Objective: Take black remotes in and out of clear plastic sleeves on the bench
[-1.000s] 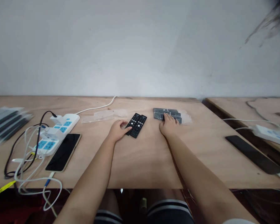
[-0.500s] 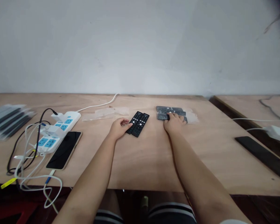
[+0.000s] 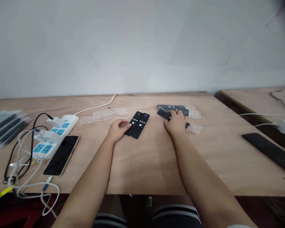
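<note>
While my loose left hand (image 3: 124, 124) touches the bare remotes (image 3: 140, 125), my right hand (image 3: 176, 121) grips a bagged remote (image 3: 163, 112). Wrapped ones (image 3: 172, 107) remain right of the bare.

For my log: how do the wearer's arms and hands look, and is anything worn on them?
The left hand and right hand are gloveless, with no rings visible. The left forearm and right forearm are bare, with no watch or bracelet showing. A white sliver at the bottom edge, by the right forearm, may be a sleeve.
</note>
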{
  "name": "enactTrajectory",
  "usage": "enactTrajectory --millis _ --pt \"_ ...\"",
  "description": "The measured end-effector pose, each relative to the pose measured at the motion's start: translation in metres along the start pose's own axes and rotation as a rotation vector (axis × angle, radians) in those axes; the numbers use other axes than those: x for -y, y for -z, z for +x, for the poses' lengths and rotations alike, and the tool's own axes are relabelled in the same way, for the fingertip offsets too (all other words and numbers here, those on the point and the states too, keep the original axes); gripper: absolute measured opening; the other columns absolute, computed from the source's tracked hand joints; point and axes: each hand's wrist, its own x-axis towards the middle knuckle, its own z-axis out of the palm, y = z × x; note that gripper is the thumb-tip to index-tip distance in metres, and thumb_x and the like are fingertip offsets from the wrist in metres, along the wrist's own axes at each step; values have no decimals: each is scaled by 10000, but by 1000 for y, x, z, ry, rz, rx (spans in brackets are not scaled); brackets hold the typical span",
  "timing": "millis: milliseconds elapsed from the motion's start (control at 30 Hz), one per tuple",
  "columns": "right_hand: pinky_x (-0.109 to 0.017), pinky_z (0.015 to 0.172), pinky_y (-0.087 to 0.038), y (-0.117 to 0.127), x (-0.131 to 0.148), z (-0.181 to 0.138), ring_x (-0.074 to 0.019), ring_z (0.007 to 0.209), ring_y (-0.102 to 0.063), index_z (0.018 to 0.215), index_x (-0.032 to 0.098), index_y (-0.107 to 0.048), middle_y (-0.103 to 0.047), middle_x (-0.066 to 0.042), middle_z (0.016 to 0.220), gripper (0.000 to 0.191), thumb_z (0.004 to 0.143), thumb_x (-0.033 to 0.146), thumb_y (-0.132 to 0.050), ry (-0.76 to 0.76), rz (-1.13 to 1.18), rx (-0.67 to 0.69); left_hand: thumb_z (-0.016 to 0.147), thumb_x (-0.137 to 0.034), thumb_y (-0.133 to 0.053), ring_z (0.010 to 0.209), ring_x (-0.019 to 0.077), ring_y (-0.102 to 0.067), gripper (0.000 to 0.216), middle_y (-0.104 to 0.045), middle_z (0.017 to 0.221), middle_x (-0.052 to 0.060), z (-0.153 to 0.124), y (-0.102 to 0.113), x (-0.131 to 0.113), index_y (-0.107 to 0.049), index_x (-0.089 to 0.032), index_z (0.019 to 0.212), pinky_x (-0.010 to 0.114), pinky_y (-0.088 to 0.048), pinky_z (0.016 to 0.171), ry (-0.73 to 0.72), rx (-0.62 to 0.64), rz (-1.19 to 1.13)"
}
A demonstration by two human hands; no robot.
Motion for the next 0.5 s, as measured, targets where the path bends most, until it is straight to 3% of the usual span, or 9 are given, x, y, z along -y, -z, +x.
enactTrajectory --millis 267,500 --pt "-505 932 -330 3 16 -7 -373 1111 -485 1185 176 -659 -665 -174 1137 436 753 215 -608 143 -6 24 760 -514 -783 722 168 -618 379 -745 878 62 -1 1 -4 -743 -183 938 329 -509 705 0 -17 13" --pt "-500 926 -309 11 42 -19 -363 1082 -470 1063 188 -661 -665 -146 1093 300 782 182 -555 245 78 -117 782 -516 -764 599 135 -528 395 -720 837 34 -6 -1 -14 -725 -188 999 294 -443 585 -66 -65 88"
